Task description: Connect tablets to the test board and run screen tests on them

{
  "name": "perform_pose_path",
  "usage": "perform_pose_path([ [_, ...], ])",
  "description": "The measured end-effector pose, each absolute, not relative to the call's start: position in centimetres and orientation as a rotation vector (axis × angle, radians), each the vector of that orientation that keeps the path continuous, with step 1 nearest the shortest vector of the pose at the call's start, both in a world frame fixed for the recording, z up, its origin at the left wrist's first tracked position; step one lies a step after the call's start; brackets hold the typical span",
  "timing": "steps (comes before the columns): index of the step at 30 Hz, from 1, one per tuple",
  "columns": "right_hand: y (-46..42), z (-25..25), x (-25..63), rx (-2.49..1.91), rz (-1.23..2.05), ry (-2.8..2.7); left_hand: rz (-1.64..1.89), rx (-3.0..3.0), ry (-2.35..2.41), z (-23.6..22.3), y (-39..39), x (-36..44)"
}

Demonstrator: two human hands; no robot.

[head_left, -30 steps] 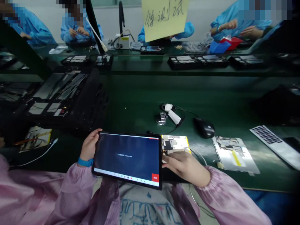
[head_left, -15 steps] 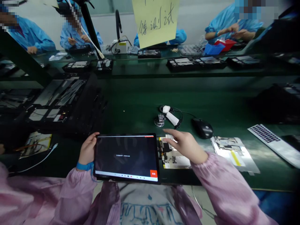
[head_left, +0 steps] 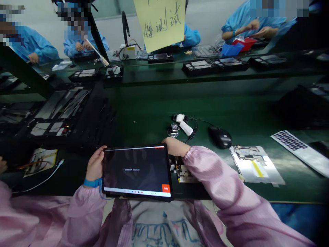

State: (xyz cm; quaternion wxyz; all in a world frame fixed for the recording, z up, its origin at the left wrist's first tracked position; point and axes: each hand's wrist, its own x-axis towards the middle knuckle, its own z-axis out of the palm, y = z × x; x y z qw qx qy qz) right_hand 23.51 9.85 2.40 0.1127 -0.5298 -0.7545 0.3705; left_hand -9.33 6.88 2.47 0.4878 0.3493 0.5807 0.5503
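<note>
A black tablet [head_left: 137,170] with a dark lit screen and a red button at its lower right corner is propped over my lap at the bench edge. My left hand [head_left: 95,164] grips its left edge, with a blue band at the wrist. My right hand [head_left: 175,145] reaches behind the tablet's top right corner; its fingers are hidden by the tablet. An opened tablet back with circuit parts [head_left: 183,170] lies just right of the tablet, under my right forearm.
On the green bench lie a black mouse [head_left: 220,136], a white cable adapter [head_left: 185,127], another opened back plate [head_left: 254,164] and a keyboard [head_left: 299,150]. Black trays [head_left: 64,113] fill the left. A yellow paper sign [head_left: 160,22] hangs ahead; people in blue coats work behind.
My right hand left the opened back plate, rose over it and moved left behind the tablet's top right corner. The tablet shifted slightly left; the left hand kept its grip.
</note>
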Motion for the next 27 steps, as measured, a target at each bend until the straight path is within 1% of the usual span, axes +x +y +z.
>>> perform_pose_path([
  [4, 9.4, 3.2, 24.7, -1.522, 1.144, -2.090, 1.327, 0.908, 1.429, 2.3, 6.9, -9.4],
  [7, 7.4, 4.4, 26.2, -1.507, 1.199, -1.921, 1.335, 0.925, 1.436, 2.1, 6.9, -9.5],
  [10, 3.6, 5.3, 27.4, -1.318, 1.368, -1.631, 1.339, 0.861, 1.436, 2.2, 6.8, -9.4],
  [11, 2.3, 5.4, 27.6, -1.269, 1.373, -1.563, 1.335, 0.846, 1.436, 2.2, 6.8, -9.3],
  [14, -1.1, 5.3, 27.5, -1.239, 1.158, -1.564, 1.326, 0.854, 1.436, 2.4, 6.9, -9.1],
  [16, -2.3, 5.0, 27.1, -1.229, 0.983, -1.632, 1.321, 0.868, 1.439, 2.5, 7.0, -8.9],
  [18, -2.7, 4.8, 26.7, -1.183, 0.881, -1.672, 1.315, 0.866, 1.442, 2.6, 7.1, -8.8],
  [22, -2.7, 4.5, 26.3, -1.087, 0.793, -1.677, 1.324, 0.839, 1.439, 2.9, 7.0, -8.4],
  [27, -2.9, 4.3, 26.0, -1.097, 0.764, -1.700, 1.367, 0.864, 1.429, 3.0, 6.9, -8.2],
])
